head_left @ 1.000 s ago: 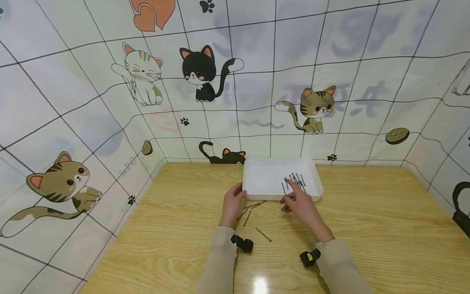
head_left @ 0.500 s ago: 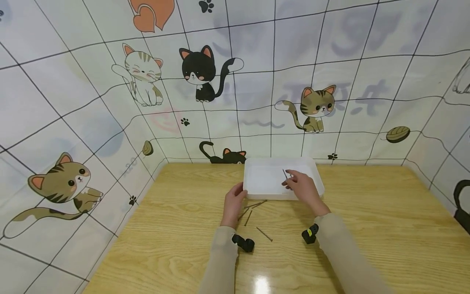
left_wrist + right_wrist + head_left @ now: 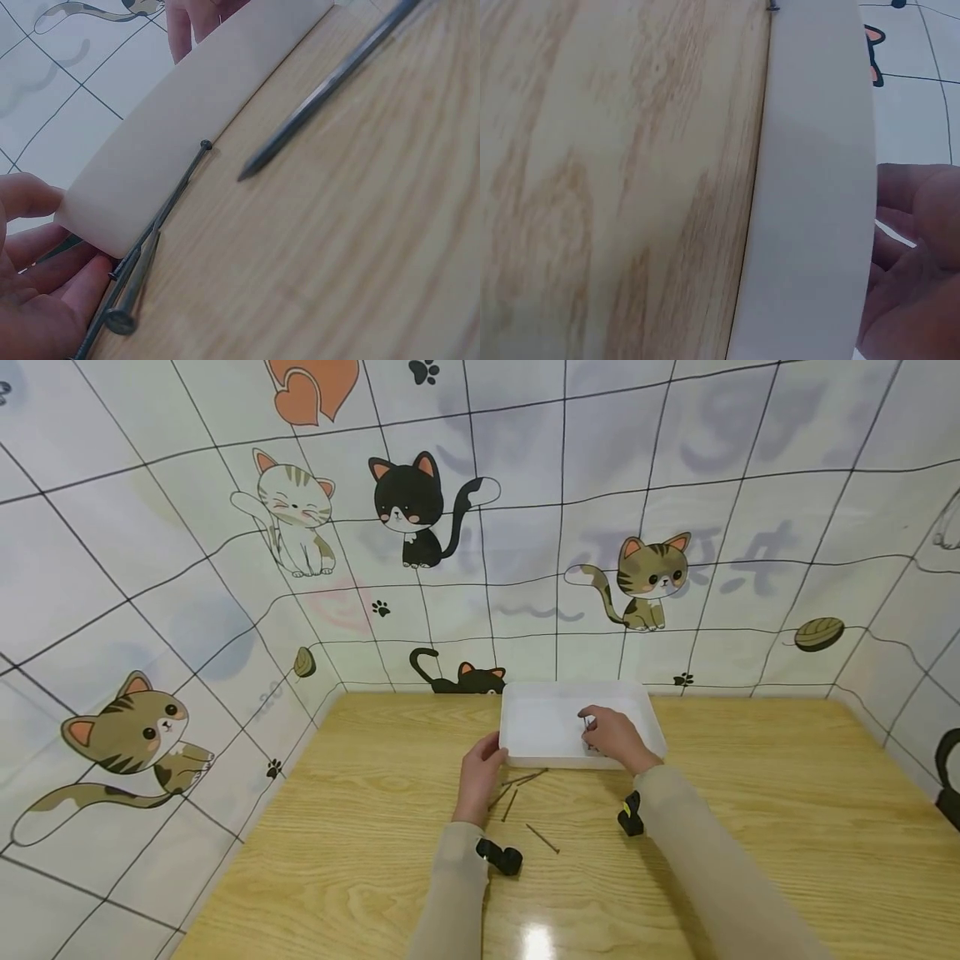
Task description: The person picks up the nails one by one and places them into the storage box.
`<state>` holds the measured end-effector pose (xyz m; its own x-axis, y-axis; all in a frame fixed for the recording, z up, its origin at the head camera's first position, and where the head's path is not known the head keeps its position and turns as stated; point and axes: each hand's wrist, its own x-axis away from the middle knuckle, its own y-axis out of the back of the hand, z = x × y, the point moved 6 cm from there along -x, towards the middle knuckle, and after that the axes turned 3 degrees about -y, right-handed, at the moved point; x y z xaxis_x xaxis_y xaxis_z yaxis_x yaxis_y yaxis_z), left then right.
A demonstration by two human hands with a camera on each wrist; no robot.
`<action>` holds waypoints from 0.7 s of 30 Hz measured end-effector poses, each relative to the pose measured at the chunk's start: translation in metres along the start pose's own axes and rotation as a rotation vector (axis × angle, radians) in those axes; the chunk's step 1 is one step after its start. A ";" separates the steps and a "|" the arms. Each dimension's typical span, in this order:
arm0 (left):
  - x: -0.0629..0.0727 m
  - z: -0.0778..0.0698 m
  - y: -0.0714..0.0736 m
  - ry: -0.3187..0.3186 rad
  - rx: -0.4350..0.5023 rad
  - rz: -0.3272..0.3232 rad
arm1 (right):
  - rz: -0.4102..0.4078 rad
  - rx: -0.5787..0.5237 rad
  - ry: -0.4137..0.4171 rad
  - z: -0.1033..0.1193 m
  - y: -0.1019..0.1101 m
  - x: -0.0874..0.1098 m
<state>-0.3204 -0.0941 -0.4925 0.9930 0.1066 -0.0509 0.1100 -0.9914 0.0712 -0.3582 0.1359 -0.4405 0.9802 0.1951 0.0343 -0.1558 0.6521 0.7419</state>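
My left hand [image 3: 478, 779] grips the left front corner of a shallow white tray [image 3: 536, 760]. In the left wrist view, the thumb lies at the tray's rim and the fingers are around its corner. Inside the tray, toward its right side, my right hand [image 3: 618, 737] pinches a dark metal nail [image 3: 587, 722] that stands roughly upright at the fingertips. Fingers and palm cover the loose nails in the tray. Several nails [image 3: 133, 289] lie on the table beside the left hand, some crossing each other by the tray's front wall. A single nail [image 3: 543, 838] lies apart, nearer to me.
The tray stands at the back of a wooden table [image 3: 360, 860], close to a wall covering [image 3: 525, 543] printed with cats and grid lines. Similar covering rises on the left and right. Each wrist wears a small black camera [image 3: 500, 857].
My right hand has moved from the tray's front edge farther in over the tray, carrying the nail and covering the nails there. The left hand keeps its hold on the corner.
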 end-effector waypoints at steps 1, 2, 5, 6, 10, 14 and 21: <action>0.000 0.001 0.000 0.008 -0.003 -0.001 | 0.007 0.029 0.001 0.000 -0.001 -0.002; -0.001 0.001 0.000 0.010 -0.005 -0.001 | 0.014 0.057 0.003 0.000 -0.001 -0.003; -0.002 0.003 0.000 0.017 -0.004 -0.001 | 0.027 0.119 0.008 -0.001 -0.004 -0.006; -0.002 0.003 0.000 0.015 -0.001 0.001 | 0.027 0.136 0.012 -0.001 -0.004 -0.007; -0.002 0.001 -0.001 0.011 0.009 0.007 | 0.011 0.168 0.009 -0.005 -0.006 -0.011; -0.001 0.000 -0.001 0.013 0.008 0.005 | -0.004 0.167 -0.005 -0.009 -0.006 -0.014; -0.001 0.001 0.000 0.002 0.011 0.004 | 0.002 0.202 0.027 -0.008 -0.006 -0.014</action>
<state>-0.3219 -0.0938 -0.4934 0.9935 0.1026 -0.0490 0.1055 -0.9926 0.0603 -0.3723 0.1354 -0.4511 0.9757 0.2180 0.0198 -0.1275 0.4921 0.8611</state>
